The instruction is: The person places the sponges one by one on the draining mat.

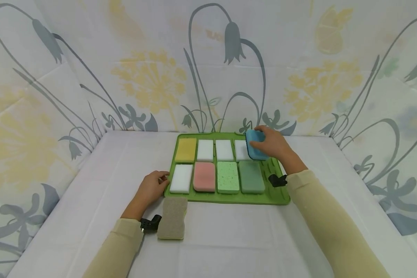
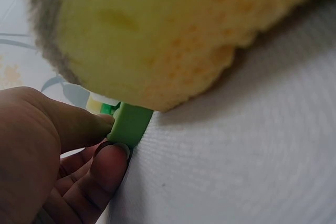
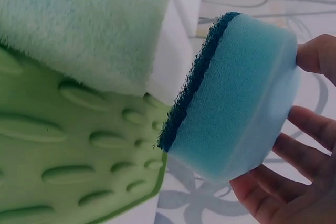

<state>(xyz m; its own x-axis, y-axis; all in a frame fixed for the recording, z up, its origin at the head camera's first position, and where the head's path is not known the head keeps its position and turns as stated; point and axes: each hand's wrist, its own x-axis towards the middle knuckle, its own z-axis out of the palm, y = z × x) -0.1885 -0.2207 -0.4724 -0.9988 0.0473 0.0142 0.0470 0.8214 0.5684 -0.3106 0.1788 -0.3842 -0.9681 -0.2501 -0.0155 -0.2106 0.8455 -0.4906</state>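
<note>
My right hand (image 1: 274, 144) grips a blue sponge (image 1: 257, 143) with a dark scouring layer, above the back right part of a green drying mat (image 1: 229, 198). In the right wrist view the sponge (image 3: 239, 93) is tilted, its dark side towards the mat's raised ribs. At the mat's left edge, my left hand (image 1: 152, 188) pinches the green rim (image 2: 131, 124) between thumb and finger. A grey-topped sponge (image 1: 173, 218) with a yellow body lies on the table beside the left wrist and looms large in the left wrist view.
Two rows of sponges sit on the mat: yellow (image 1: 185, 150), several white (image 1: 224, 150), pink (image 1: 204, 177), speckled light green (image 1: 228, 177) and darker green (image 1: 251, 177). Bare ribs show at its right end. A flower-printed cloth (image 1: 211, 88) hangs behind the white table (image 1: 257, 239).
</note>
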